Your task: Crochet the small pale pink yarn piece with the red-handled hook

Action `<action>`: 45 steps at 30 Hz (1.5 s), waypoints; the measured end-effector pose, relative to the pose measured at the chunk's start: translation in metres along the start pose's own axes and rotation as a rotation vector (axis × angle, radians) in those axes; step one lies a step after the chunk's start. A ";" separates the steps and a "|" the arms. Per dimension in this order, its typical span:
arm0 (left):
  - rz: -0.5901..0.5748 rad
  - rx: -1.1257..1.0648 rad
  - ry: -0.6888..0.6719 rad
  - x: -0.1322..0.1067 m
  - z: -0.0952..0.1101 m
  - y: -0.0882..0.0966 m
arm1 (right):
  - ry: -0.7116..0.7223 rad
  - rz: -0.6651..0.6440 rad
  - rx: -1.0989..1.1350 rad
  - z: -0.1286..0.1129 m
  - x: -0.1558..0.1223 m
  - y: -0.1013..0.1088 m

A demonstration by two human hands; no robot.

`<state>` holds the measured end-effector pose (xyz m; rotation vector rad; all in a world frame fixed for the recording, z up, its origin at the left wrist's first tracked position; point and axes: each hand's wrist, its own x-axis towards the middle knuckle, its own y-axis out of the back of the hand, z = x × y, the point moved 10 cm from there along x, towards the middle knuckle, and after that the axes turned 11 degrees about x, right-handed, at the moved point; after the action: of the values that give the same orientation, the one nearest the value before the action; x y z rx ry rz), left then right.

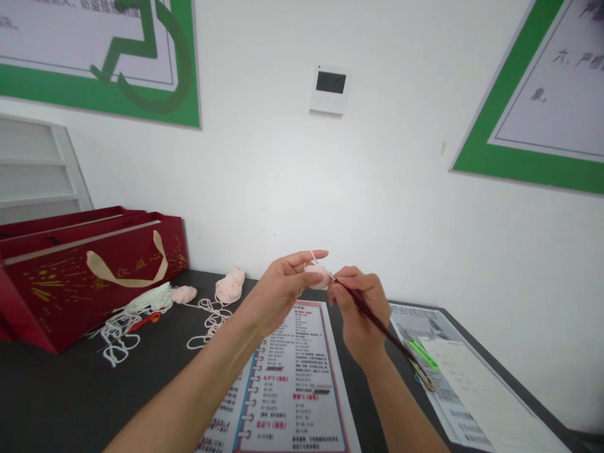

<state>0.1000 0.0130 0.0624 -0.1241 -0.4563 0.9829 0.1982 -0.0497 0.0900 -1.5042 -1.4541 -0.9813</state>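
Note:
Above the desk's far edge, my left hand (pixel 278 286) pinches a small pale pink crochet piece (pixel 319 277) between thumb and fingers. Its index finger is stretched out, with a light strand of yarn running over it. My right hand (pixel 361 314) grips a crochet hook (pixel 395 340) with a long dark brown handle, slanting down to the right. The hook's tip meets the pink piece between both hands. Fingers partly cover the piece, so its shape is hard to make out. Below the hands lies a printed pattern sheet (pixel 311 371) with red headings and a picture of a spiral binding.
Left on the dark desk (pixel 61 396) are a red gift bag (pixel 56 283), tangled white yarn (pixel 123 327), an orange tool (pixel 147 322), a pink yarn ball (pixel 230 286) and a smaller one (pixel 184 294). Papers (pixel 476 377) and a bright green item (pixel 423 353) lie right. A wall stands behind.

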 end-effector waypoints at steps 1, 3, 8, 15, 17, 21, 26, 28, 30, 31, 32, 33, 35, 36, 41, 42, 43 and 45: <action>-0.003 0.009 -0.003 0.000 0.002 0.002 | -0.099 0.018 0.102 0.008 0.001 0.003; -0.003 0.034 -0.008 0.000 0.006 0.007 | -0.201 0.016 0.216 0.014 0.003 0.005; 0.002 0.083 0.039 0.000 0.010 0.017 | -0.242 -0.044 0.164 0.007 0.006 0.008; -0.066 0.074 0.104 -0.002 0.009 0.018 | -0.285 -0.131 0.169 0.003 0.007 0.008; -0.100 0.082 0.116 -0.002 0.008 0.018 | -0.303 -0.143 0.183 0.002 0.008 0.009; -0.204 0.116 0.164 -0.005 0.004 0.016 | -0.406 -0.157 0.245 0.008 0.008 0.011; -0.161 0.261 0.092 -0.007 0.009 0.015 | -0.567 -0.066 0.528 0.027 0.008 0.007; -0.099 0.336 0.034 -0.007 0.013 0.016 | -0.606 -0.033 0.593 0.031 0.008 0.003; -0.038 0.394 -0.037 -0.007 0.019 0.016 | -0.600 -0.029 0.599 0.029 0.008 0.000; -0.009 0.416 -0.070 -0.007 0.022 0.016 | -0.586 -0.028 0.577 0.028 0.008 0.000; 0.016 0.435 -0.097 -0.007 0.024 0.016 | -0.568 -0.025 0.541 0.026 0.008 0.001; 0.032 0.450 -0.116 -0.008 0.026 0.016 | -0.548 -0.020 0.500 0.024 0.008 0.002; 0.053 0.479 -0.138 -0.008 0.028 0.015 | -0.509 -0.005 0.431 0.020 0.007 0.005; 0.063 0.494 -0.146 -0.008 0.029 0.015 | -0.492 0.003 0.404 0.019 0.006 0.006; 0.090 0.568 -0.190 -0.009 0.033 0.016 | -0.445 0.046 0.301 0.014 0.005 0.011; 0.094 0.591 -0.205 -0.009 0.034 0.016 | -0.447 0.046 0.284 0.015 0.005 0.011; 0.101 0.621 -0.223 -0.009 0.036 0.015 | -0.452 0.042 0.268 0.015 0.005 0.011; 0.124 0.697 -0.262 -0.010 0.039 0.015 | -0.468 0.032 0.241 0.015 0.005 0.010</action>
<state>0.0669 0.0088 0.0902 0.6158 -0.3233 1.2365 0.2085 -0.0342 0.0883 -1.6346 -1.7912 -0.4232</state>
